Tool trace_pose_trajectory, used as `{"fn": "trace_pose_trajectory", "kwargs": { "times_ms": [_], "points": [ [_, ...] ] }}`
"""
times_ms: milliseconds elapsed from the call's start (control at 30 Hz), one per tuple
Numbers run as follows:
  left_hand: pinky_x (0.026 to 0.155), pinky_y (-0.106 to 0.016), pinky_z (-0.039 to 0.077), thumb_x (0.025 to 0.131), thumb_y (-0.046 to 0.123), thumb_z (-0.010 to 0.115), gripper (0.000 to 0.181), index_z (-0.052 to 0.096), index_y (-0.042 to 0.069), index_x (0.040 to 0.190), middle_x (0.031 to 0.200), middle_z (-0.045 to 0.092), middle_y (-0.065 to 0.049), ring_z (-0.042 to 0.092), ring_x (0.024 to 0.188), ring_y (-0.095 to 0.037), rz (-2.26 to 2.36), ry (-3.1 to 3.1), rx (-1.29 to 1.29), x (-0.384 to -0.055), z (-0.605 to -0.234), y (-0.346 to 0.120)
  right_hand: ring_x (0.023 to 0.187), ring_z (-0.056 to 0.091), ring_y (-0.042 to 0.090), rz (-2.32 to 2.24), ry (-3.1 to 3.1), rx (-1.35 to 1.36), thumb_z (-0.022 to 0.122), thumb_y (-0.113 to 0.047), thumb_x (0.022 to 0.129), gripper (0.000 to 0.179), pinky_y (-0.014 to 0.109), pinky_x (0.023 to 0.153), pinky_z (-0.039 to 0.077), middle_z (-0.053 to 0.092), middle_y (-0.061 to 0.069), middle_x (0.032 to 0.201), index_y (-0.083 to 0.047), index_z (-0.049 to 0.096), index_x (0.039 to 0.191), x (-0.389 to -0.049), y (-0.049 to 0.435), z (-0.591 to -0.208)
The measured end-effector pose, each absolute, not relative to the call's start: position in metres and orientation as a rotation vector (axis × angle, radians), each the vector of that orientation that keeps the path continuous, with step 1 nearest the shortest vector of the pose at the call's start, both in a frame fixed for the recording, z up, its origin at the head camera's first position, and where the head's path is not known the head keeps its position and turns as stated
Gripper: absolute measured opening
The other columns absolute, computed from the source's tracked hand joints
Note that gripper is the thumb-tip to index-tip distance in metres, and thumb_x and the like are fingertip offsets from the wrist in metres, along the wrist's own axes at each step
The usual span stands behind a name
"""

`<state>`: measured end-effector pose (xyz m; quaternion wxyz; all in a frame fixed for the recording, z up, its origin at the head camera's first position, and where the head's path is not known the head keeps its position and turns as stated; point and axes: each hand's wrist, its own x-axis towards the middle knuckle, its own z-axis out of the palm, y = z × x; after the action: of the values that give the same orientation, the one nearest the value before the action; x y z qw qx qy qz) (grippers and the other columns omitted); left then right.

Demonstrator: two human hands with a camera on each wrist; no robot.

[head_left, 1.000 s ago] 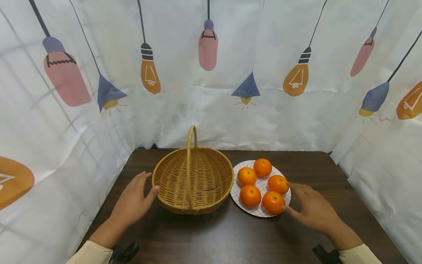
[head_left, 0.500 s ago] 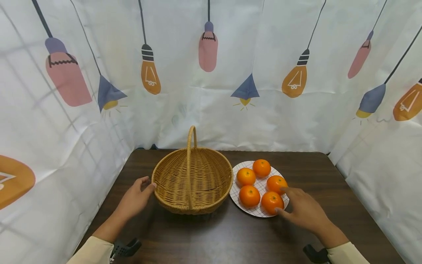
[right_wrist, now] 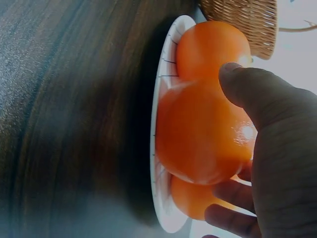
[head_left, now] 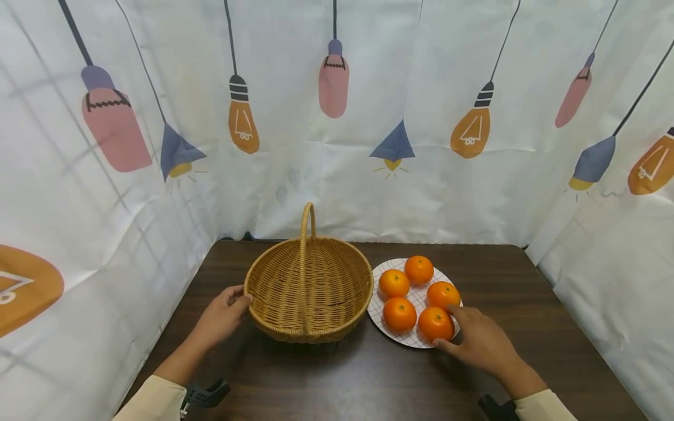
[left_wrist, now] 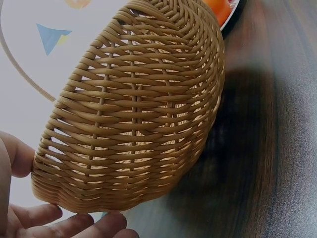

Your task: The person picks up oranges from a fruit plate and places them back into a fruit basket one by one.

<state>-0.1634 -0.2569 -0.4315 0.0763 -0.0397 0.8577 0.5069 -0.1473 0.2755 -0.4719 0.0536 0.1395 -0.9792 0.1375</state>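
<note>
A woven wicker basket (head_left: 274, 286) with a tall arched handle stands on the table, with nothing in it. My left hand (head_left: 221, 316) holds its left rim, the thumb (left_wrist: 20, 156) on one side and the fingers (left_wrist: 74, 225) against the outer wall. To the right, a white plate with a grid pattern (head_left: 380, 318) bears several oranges. My right hand (head_left: 481, 339) is round the nearest orange (head_left: 435, 324), which still rests on the plate. Its thumb (right_wrist: 242, 89) lies along one side and the fingers (right_wrist: 233, 218) curve round the other, partly hidden.
Another orange (head_left: 443, 293) sits close behind the one in my right hand. Three more oranges, including one (head_left: 399, 314) at the left, share the plate. The dark wooden table (head_left: 337, 386) ends at a white curtain (head_left: 342, 175) printed with lamps.
My right hand has moved left and down, from the plate's right edge to round the nearest orange. My left hand has closed in on the basket's left rim. Basket and oranges have stayed put.
</note>
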Motion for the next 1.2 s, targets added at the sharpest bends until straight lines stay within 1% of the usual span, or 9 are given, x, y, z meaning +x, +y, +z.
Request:
{"fn": "trace_pose_trajectory", "kwargs": {
  "times_ms": [233, 400, 567, 800, 1000, 1200],
  "points": [
    [0.095, -0.05, 0.056, 0.109, 0.034, 0.049, 0.065, 0.029, -0.008, 0.154, 0.145, 0.045, -0.033, 0.054, 0.128, -0.045, 1.572, 2.54, -0.134, -0.162, -0.434, -0.256, 0.108, 0.064, 0.037, 0.411, -2.991, 0.4, 0.077, -0.072, 0.076, 0.093, 0.061, 0.087, 0.054, 0.067, 0.015, 0.12, -0.003, 0.059, 0.138, -0.146, 0.273, -0.477],
    [0.093, -0.049, 0.057, 0.109, 0.034, 0.049, 0.065, 0.029, -0.008, 0.154, 0.144, 0.046, -0.033, 0.056, 0.126, -0.044, 1.579, 2.535, -0.135, -0.162, -0.437, -0.256, 0.106, 0.064, 0.037, 0.409, -2.985, 0.39, 0.081, -0.064, 0.078, 0.09, 0.06, 0.086, 0.055, 0.067, 0.017, 0.12, -0.001, 0.058, 0.137, -0.147, 0.273, -0.482],
    [0.094, -0.049, 0.056, 0.109, 0.033, 0.049, 0.062, 0.031, -0.007, 0.154, 0.145, 0.047, -0.032, 0.056, 0.126, -0.043, 1.579, 2.531, -0.158, -0.162, -0.436, -0.255, 0.106, 0.065, 0.037, 0.402, -2.989, 0.368, 0.083, -0.059, 0.078, 0.087, 0.06, 0.086, 0.055, 0.066, 0.018, 0.122, 0.0, 0.058, 0.138, -0.146, 0.273, -0.482],
    [0.091, -0.048, 0.058, 0.108, 0.034, 0.05, 0.063, 0.032, -0.006, 0.153, 0.142, 0.05, -0.031, 0.059, 0.123, -0.041, 1.577, 2.533, -0.166, -0.163, -0.437, -0.255, 0.104, 0.065, 0.036, 0.385, -2.951, 0.361, 0.086, -0.057, 0.075, 0.084, 0.057, 0.081, 0.057, 0.067, 0.017, 0.119, -0.002, 0.061, 0.134, -0.145, 0.276, -0.474],
    [0.089, -0.048, 0.059, 0.108, 0.034, 0.05, 0.063, 0.031, -0.006, 0.153, 0.142, 0.05, -0.031, 0.06, 0.122, -0.04, 1.586, 2.532, -0.16, -0.162, -0.437, -0.256, 0.104, 0.065, 0.036, 0.359, -2.884, 0.419, 0.087, -0.053, 0.075, 0.082, 0.057, 0.077, 0.058, 0.067, 0.017, 0.118, -0.002, 0.061, 0.133, -0.147, 0.277, -0.461],
    [0.085, -0.044, 0.06, 0.109, 0.033, 0.05, 0.062, 0.031, -0.007, 0.153, 0.139, 0.052, -0.03, 0.06, 0.121, -0.04, 1.601, 2.532, -0.159, -0.161, -0.438, -0.257, 0.106, 0.065, 0.036, 0.38, -2.83, 0.466, 0.086, -0.052, 0.076, 0.082, 0.055, 0.077, 0.058, 0.067, 0.017, 0.121, -0.002, 0.061, 0.135, -0.153, 0.27, -0.446]
  ]
}}
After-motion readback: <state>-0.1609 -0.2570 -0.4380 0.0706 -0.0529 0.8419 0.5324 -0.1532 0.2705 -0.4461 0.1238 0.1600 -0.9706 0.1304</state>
